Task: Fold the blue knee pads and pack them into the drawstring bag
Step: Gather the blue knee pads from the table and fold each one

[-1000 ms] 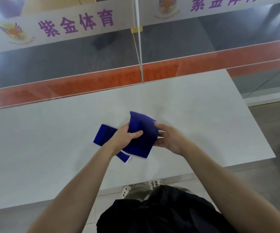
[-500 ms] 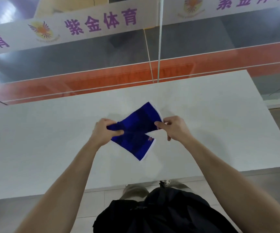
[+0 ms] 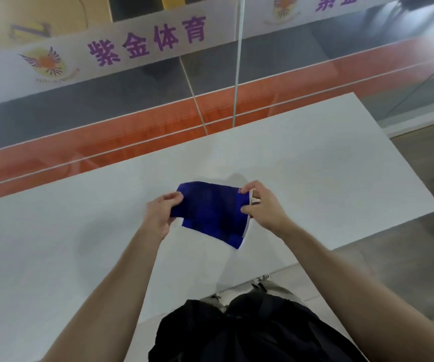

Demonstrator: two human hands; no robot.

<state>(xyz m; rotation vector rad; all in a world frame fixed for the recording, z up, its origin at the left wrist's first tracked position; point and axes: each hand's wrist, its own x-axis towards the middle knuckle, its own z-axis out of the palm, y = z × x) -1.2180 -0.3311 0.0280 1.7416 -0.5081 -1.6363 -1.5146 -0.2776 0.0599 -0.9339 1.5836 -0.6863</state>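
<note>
I hold the blue knee pads (image 3: pixel 212 210) stretched between my two hands above the white tabletop (image 3: pixel 328 178); my left hand (image 3: pixel 162 214) is pinched shut on the left edge of the cloth, and my right hand (image 3: pixel 261 205) is pinched shut on the right edge, where the white trim shows; a lower corner hangs free toward me, just off the surface as far as I can judge. A second ago the cloth was bunched in my grip, with one piece trailing out to the left; half a second ago I had it pulled out slantwise; now it lies nearly level and flat between my fists, so the pieces look squared on each other, though I cannot tell how many layers I hold. That means, I think, that the straightening is done and the fold itself is next: bring one edge across to the other, or lay the cloth down and crease it there. The drawstring bag is nowhere in sight; I will have to find it before anything is packed, so the task is in its early half; the loose corner could slip out of line as I fold.
</note>
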